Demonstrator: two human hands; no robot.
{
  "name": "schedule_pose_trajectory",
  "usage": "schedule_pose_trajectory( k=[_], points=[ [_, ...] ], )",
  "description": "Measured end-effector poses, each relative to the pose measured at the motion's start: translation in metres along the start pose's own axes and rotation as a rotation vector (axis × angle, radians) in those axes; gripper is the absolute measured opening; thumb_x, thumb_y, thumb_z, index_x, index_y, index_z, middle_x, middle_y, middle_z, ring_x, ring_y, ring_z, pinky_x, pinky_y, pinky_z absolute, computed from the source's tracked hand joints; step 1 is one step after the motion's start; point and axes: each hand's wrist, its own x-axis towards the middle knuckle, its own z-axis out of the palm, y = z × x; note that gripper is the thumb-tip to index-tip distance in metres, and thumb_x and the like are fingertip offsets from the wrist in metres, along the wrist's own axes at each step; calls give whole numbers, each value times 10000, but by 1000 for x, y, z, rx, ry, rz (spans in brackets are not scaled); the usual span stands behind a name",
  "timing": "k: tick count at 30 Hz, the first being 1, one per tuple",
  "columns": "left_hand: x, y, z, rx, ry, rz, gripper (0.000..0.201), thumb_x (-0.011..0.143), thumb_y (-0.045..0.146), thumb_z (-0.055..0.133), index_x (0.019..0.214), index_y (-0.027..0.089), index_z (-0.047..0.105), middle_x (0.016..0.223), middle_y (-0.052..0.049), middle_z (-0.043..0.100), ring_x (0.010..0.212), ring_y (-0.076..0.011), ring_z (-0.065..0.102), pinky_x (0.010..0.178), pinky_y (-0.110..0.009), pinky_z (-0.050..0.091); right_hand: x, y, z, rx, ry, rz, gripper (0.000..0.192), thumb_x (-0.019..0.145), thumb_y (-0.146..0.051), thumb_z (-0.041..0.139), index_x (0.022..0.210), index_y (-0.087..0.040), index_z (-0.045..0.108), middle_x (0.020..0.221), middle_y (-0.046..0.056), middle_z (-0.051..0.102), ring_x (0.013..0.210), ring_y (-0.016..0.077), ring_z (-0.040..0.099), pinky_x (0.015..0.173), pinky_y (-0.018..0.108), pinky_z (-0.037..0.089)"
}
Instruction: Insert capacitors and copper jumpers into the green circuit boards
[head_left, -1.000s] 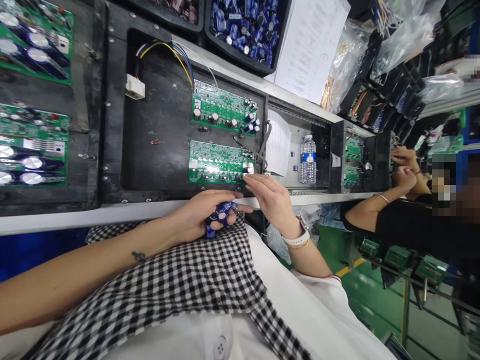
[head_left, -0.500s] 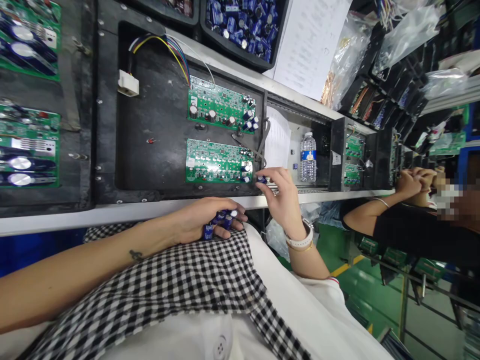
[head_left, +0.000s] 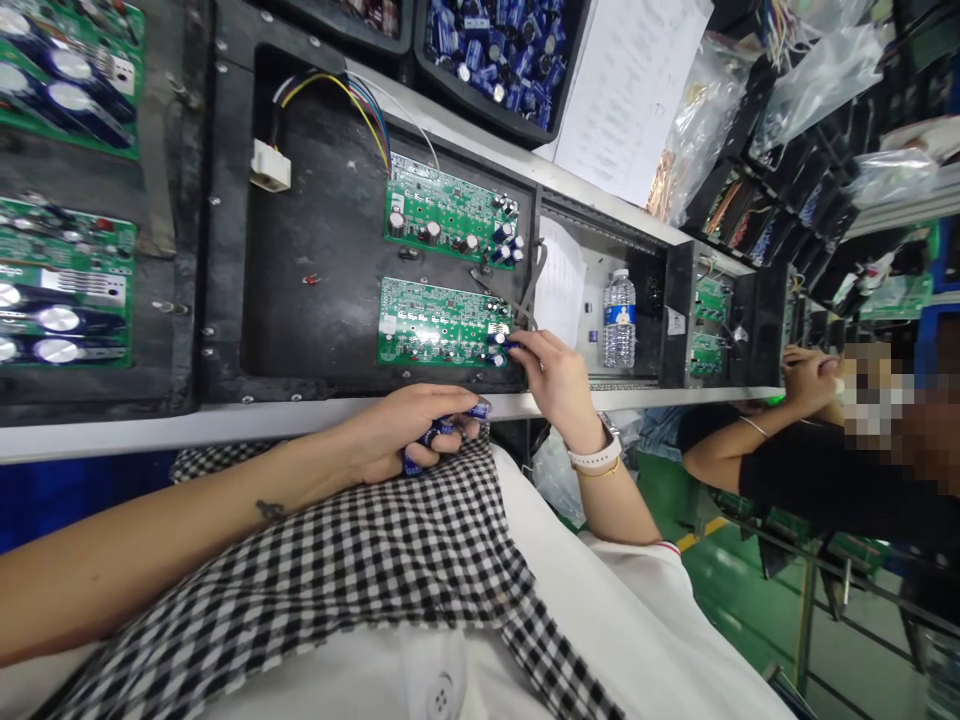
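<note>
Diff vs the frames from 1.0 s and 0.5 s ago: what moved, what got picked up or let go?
The right hand, pulled back half a second ago with a small blue capacitor pinched in its fingers, has moved left to the right end of the nearer green circuit board. The left hand still cups a bunch of blue capacitors at the table edge. Both boards and the water bottle are unmoved.

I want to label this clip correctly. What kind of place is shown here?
Probably an electronics assembly line: green circuit boards sit in black fixtures, a bin of blue capacitors stands above, and the left hand holds more capacitors.
</note>
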Motion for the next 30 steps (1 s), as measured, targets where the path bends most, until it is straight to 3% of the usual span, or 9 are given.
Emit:
schedule_pose_trajectory(
  k=[7,13,19,22,25,28,30],
  points=[
    [0,2,1,-44,13,7,102,919,185,542,967,115,599,746,-51,580,396,-31,387,270,-83,173,-2,3,0,51,-11,-30,227,989,-207,477,1132,-248,649,1105,45,715,995,199,684,843,329,551],
    [0,2,1,-59,34,31,94,948,209,520,938,124,559,753,-61,595,397,-32,391,275,-81,180,-2,3,1,-30,-21,-48,222,996,-207,464,1143,-240,627,1101,47,714,967,206,684,809,327,545],
    [2,4,1,-58,56,31,210,993,287,472,910,111,553,735,-65,595,406,-30,393,284,-80,199,-6,9,7,-65,-41,-167,259,1003,-167,413,1175,-186,606,1176,108,693,1049,246,655,906,405,532],
    [-1,5,3,-74,96,9,299,1006,376,445,867,126,533,692,-28,548,400,-28,380,285,-82,178,-9,-6,2,90,52,-106,215,988,-226,504,1164,-215,627,1154,80,712,1021,216,675,912,378,548],
    [-6,8,7,-25,118,14,347,1005,434,427,832,145,510,666,1,508,394,-25,366,296,-85,147,-12,-33,-5,370,99,-52,273,927,-280,636,1197,-245,631,1027,23,735,868,148,696,806,278,573],
    [-9,34,18,94,114,26,379,994,465,438,793,149,497,635,6,492,384,-21,335,317,-99,118,-10,-53,-12,518,170,-36,199,908,-262,663,1105,-249,678,945,-3,735,829,122,690,776,240,561],
    [-8,76,33,220,143,154,388,1000,463,424,790,146,503,627,-3,505,382,-22,326,330,-119,122,-3,-54,-17,544,399,47,141,904,-236,666,1040,-249,698,939,-5,735,826,118,686,785,241,552]
  ],
)
